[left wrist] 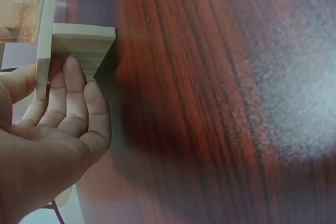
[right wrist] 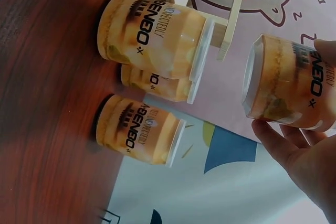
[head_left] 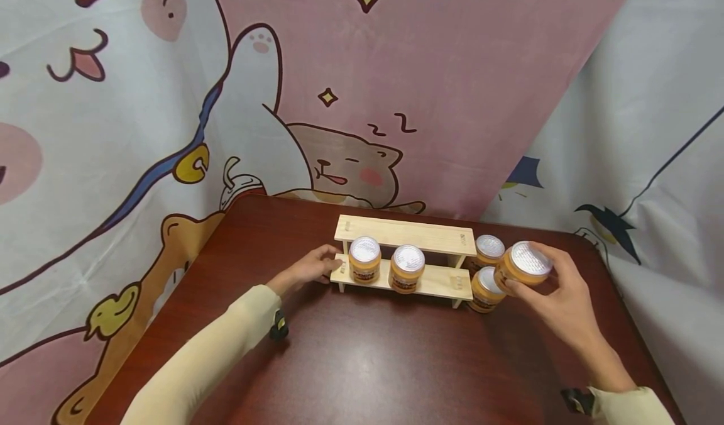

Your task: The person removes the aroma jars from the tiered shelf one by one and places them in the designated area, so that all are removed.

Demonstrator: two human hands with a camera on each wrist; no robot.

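Right-hand fingers [head_left: 523,292] curl round a lifted jar [head_left: 523,266], right of the wooden rack [head_left: 404,235]; rigid, probably smooth-sided, best gripped around its body. Left hand [head_left: 311,266] lies flat, fingers straight, against the rack's left end on the desk [head_left: 367,356].

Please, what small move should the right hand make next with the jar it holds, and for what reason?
Probably carry the lifted jar leftward and set it on the free right end of the rack's lower shelf. The right hand holds it above the table, two jars stand on that shelf already, and the left hand presses the rack's left end, seemingly to steady it.
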